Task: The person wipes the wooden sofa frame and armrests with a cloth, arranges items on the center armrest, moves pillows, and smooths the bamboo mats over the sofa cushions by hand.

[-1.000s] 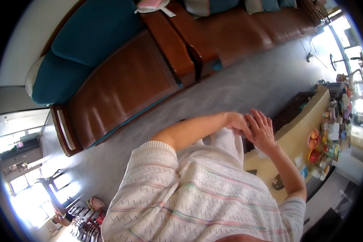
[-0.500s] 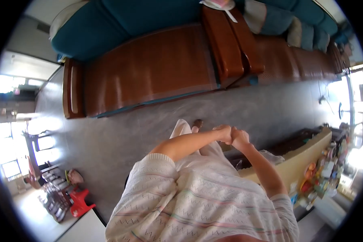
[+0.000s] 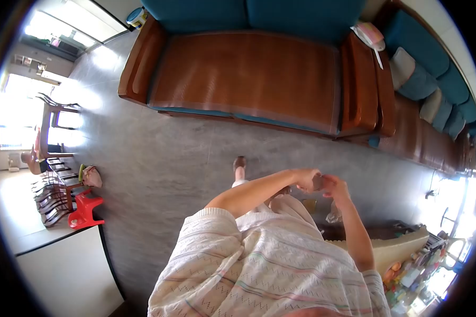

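Note:
My left hand (image 3: 305, 179) reaches in from the left with its fingers curled round a small grey-brown thing (image 3: 317, 183), whose kind I cannot make out. Just right of it is my right hand (image 3: 337, 189), with thumb and fingers apart and fingertips close to that thing; whether they touch it is unclear. A crumpled clear plastic bag (image 3: 333, 214) shows below my right hand, beside the forearm. Under the hands are my light trousers and a brown shoe (image 3: 239, 161) on the grey floor.
A brown sofa (image 3: 248, 79) with teal backrests lies ahead, and another seat with cushions (image 3: 418, 79) to the right. A cream-edged table (image 3: 407, 245) bearing many small items is at lower right. A red stool (image 3: 84, 210), chairs and a white panel (image 3: 69, 269) stand left.
My hands were clasped together and have now come slightly apart, revealing the small grey-brown thing. The view has shifted, with the sofa and cushions now further right and one foot ahead.

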Motion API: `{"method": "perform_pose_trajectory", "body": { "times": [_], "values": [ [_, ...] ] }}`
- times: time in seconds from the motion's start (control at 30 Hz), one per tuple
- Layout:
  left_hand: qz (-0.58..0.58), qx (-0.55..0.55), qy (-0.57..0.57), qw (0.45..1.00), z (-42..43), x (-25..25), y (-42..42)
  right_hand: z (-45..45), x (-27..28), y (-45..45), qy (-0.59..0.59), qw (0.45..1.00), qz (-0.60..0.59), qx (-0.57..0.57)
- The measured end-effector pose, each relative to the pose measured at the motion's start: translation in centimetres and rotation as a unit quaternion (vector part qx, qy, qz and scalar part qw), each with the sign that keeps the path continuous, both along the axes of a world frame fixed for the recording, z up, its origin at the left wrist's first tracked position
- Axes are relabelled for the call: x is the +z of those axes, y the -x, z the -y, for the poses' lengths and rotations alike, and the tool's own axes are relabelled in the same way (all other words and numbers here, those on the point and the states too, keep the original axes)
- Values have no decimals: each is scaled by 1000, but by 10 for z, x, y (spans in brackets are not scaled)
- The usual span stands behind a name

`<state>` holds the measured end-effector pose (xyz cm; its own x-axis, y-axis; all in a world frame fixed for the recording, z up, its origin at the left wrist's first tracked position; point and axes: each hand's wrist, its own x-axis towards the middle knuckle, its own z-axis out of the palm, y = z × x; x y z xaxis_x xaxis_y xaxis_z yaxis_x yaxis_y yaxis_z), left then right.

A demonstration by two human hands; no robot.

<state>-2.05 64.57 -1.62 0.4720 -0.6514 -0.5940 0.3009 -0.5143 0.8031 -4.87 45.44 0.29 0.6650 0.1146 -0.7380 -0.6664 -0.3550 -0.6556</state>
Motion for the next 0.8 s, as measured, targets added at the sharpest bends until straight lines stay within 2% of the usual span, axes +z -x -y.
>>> {"method": "perform_pose_trajectory", "body": {
  "times": [0.03,0.13,0.17,0.23,0.27,0.3,0.37,0.43,0.47,0.53,0.57,0.6,0.7,0.73,0.8],
  "values": [
    [-5,16,16,1000,-16,6,-5,-9,0,-7,6,1000,8,-7],
    [38,92,46,994,-79,28,-14,-53,14,-41,93,977,171,83],
    [33,120,37,992,-106,29,-17,-73,30,-58,33,980,191,53],
    [13,179,21,984,-160,25,-17,-137,119,-88,-99,962,254,26],
    [44,178,-21,983,-187,13,-16,-168,168,-97,-175,938,298,26],
    [77,174,-65,980,-216,0,-19,-191,210,-105,-257,883,388,61],
    [162,126,-170,964,-263,-5,-16,-223,295,-99,-365,787,482,126],
    [220,65,-187,955,-305,-19,-10,-241,353,-89,-422,682,551,230],
    [248,31,-194,949,-323,-22,-7,-249,373,-86,-432,650,566,265],
    [115,231,-158,953,-347,-10,4,-265,397,-79,-434,612,585,308],
    [48,330,-138,933,-355,1,7,-271,404,-76,-433,603,590,319],
    [3,381,-98,919,-361,17,11,-275,409,-73,-429,598,594,326],
    [12,380,-149,913,-384,-2,21,-274,414,-68,-424,586,607,330],
    [15,380,-176,908,-385,15,23,-271,416,-65,-421,585,610,329],
    [89,371,-183,906,-392,12,28,-261,421,-57,-416,577,619,332]
  ]
}}
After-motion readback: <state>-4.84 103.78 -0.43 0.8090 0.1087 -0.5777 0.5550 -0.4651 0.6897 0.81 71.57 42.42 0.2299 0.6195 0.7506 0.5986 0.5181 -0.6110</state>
